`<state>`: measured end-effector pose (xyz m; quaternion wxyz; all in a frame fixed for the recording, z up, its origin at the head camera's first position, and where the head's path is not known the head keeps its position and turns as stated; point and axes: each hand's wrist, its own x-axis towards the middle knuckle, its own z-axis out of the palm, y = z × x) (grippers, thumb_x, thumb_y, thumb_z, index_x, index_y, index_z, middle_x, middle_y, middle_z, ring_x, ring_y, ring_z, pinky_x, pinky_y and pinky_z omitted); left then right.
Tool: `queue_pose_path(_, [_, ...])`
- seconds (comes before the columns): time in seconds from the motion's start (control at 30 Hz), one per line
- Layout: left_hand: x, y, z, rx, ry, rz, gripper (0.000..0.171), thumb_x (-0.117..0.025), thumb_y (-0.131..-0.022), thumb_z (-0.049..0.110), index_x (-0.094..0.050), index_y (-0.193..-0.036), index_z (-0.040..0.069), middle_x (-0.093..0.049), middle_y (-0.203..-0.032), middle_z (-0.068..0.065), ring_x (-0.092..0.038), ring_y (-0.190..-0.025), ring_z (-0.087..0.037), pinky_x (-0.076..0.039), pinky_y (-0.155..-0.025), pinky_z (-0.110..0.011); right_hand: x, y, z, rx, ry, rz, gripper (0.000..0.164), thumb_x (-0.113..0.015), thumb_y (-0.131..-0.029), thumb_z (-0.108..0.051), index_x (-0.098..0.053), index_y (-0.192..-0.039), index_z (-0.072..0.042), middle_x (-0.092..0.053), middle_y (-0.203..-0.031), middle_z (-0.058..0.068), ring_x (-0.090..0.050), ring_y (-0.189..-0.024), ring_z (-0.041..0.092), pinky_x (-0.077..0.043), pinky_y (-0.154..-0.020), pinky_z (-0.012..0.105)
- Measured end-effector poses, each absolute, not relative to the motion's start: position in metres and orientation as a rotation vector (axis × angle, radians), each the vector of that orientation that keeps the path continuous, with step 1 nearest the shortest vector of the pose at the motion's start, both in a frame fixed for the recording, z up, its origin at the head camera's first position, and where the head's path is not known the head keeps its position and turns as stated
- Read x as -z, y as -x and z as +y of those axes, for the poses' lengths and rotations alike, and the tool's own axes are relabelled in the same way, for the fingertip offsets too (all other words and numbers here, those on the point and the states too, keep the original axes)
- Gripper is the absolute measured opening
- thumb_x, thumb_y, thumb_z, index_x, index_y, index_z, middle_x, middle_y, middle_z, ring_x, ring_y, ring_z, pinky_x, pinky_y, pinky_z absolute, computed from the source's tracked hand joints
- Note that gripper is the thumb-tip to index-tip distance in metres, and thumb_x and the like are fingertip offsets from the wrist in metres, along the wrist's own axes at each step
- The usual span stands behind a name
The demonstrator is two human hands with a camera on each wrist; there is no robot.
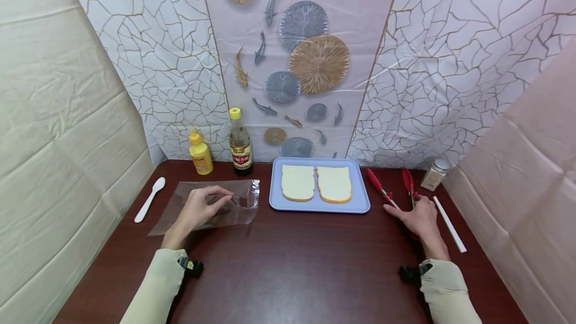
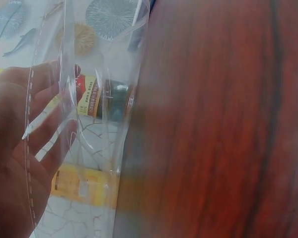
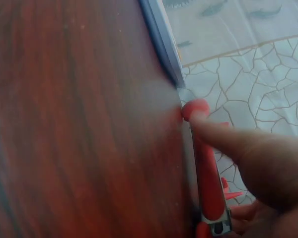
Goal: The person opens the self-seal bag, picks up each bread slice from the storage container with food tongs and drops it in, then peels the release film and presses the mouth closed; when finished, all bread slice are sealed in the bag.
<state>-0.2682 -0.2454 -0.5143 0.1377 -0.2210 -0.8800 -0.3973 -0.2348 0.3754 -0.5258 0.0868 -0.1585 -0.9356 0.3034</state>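
Note:
A clear plastic bag [image 1: 180, 204] with a zip edge lies on the left of the table, partly lifted. My left hand [image 1: 202, 209] pinches its upper layer near the zip end between thumb and fingers; in the left wrist view the clear film [image 2: 104, 148] hangs in front of the fingers. On the right, metal tongs with red parts [image 1: 377, 182] lie with their arms spread apart. My right hand [image 1: 423, 219] grips them across both arms, thumb on the left arm, fingers at the right one. In the right wrist view the thumb rests against a red end [image 3: 195, 109].
A blue tray [image 1: 319, 210] with two bread slices [image 1: 298, 183] stands at the back centre. Behind the bag are a yellow squeeze bottle [image 1: 200, 156] and a dark sauce bottle [image 1: 240, 144]. A white spoon [image 1: 150, 200] lies left; a shaker jar [image 1: 435, 175] and white stick [image 1: 450, 224] are right.

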Motion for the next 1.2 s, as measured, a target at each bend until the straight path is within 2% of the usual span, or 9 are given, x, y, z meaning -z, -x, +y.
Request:
queue_pose_path(0.1, [0.514, 0.268, -0.245, 1.146, 0.629, -2.553, 0.009, -0.081, -0.1, 0.022, -0.084, -0.109, 0.025, -0.083, -0.102, 0.008, -0.078, -0.095, -0.016, -0.064, -0.085, -0.052, 0.523, 0.231, 0.375, -0.865, 0.505, -2.813, 0.105, -0.086, -0.088, -0.053, -0.042, -0.144, 0.024, -0.049, -0.136, 0.046, -0.046, -0.129, 0.06, -0.041, -0.112, 0.068])
queue_pose_path(0.23, [0.515, 0.268, -0.244, 1.146, 0.621, -2.559, 0.009, -0.08, -0.101, 0.022, -0.084, -0.108, 0.025, -0.083, -0.102, 0.006, -0.078, -0.095, -0.018, -0.064, -0.085, -0.052, 0.517, 0.228, 0.373, -0.842, 0.588, -2.876, 0.113, -0.077, -0.086, -0.075, -0.042, -0.138, 0.018, -0.056, -0.125, 0.043, -0.059, -0.11, 0.057, -0.051, -0.088, 0.066])
queue_pose_path(0.3, [0.515, 0.267, -0.244, 1.158, 0.62, -2.56, 0.008, -0.08, -0.101, 0.022, -0.084, -0.108, 0.024, -0.083, -0.102, 0.004, -0.077, -0.093, -0.02, -0.063, -0.084, -0.053, 0.515, 0.228, 0.372, -0.829, 0.626, -2.898, 0.113, -0.073, -0.083, -0.085, -0.044, -0.131, 0.013, -0.059, -0.114, 0.04, -0.063, -0.097, 0.053, -0.052, -0.075, 0.06])
queue_pose_path(0.4, [0.516, 0.267, -0.245, 1.176, 0.618, -2.561, 0.008, -0.08, -0.101, 0.022, -0.084, -0.108, 0.023, -0.083, -0.102, 0.003, -0.077, -0.091, -0.022, -0.063, -0.083, -0.054, 0.514, 0.228, 0.369, -0.771, 0.642, -2.901, 0.109, -0.066, -0.079, -0.093, -0.047, -0.117, 0.007, -0.063, -0.103, 0.036, -0.064, -0.086, 0.048, -0.049, -0.064, 0.054])
queue_pose_path(0.57, [0.516, 0.268, -0.245, 1.186, 0.625, -2.56, 0.008, -0.08, -0.101, 0.022, -0.084, -0.108, 0.024, -0.083, -0.102, 0.004, -0.077, -0.09, -0.021, -0.063, -0.084, -0.055, 0.511, 0.227, 0.354, -0.766, 0.62, -2.847, 0.101, -0.062, -0.079, -0.096, -0.053, -0.108, 0.0, -0.065, -0.099, 0.03, -0.065, -0.084, 0.043, -0.047, -0.06, 0.051])
queue_pose_path(0.83, [0.513, 0.267, -0.247, 1.171, 0.611, -2.557, 0.009, -0.08, -0.101, 0.02, -0.084, -0.108, 0.025, -0.083, -0.1, 0.006, -0.076, -0.085, -0.02, -0.062, -0.08, -0.052, 0.499, 0.213, 0.292, -0.734, 0.357, -2.933, 0.103, -0.064, -0.079, -0.095, -0.054, -0.119, -0.001, -0.068, -0.091, 0.021, -0.068, -0.08, 0.035, -0.047, -0.056, 0.044])
queue_pose_path(0.97, [0.513, 0.268, -0.248, 1.163, 0.613, -2.564, 0.01, -0.08, -0.101, 0.02, -0.084, -0.109, 0.025, -0.082, -0.1, 0.007, -0.074, -0.082, -0.019, -0.061, -0.077, -0.045, 0.499, 0.202, 0.266, -0.694, 0.308, -3.005, 0.104, -0.064, -0.076, -0.098, -0.052, -0.118, -0.003, -0.066, -0.084, 0.013, -0.067, -0.077, 0.029, -0.046, -0.057, 0.04])
queue_pose_path(1.2, [0.513, 0.268, -0.248, 1.156, 0.608, -2.574, 0.01, -0.08, -0.101, 0.021, -0.083, -0.109, 0.026, -0.082, -0.101, 0.009, -0.073, -0.082, -0.019, -0.06, -0.076, -0.04, 0.5, 0.193, 0.245, -0.619, 0.261, -3.093, 0.105, -0.069, -0.076, -0.094, -0.049, -0.119, 0.0, -0.06, -0.077, 0.013, -0.061, -0.065, 0.025, -0.041, -0.053, 0.037])
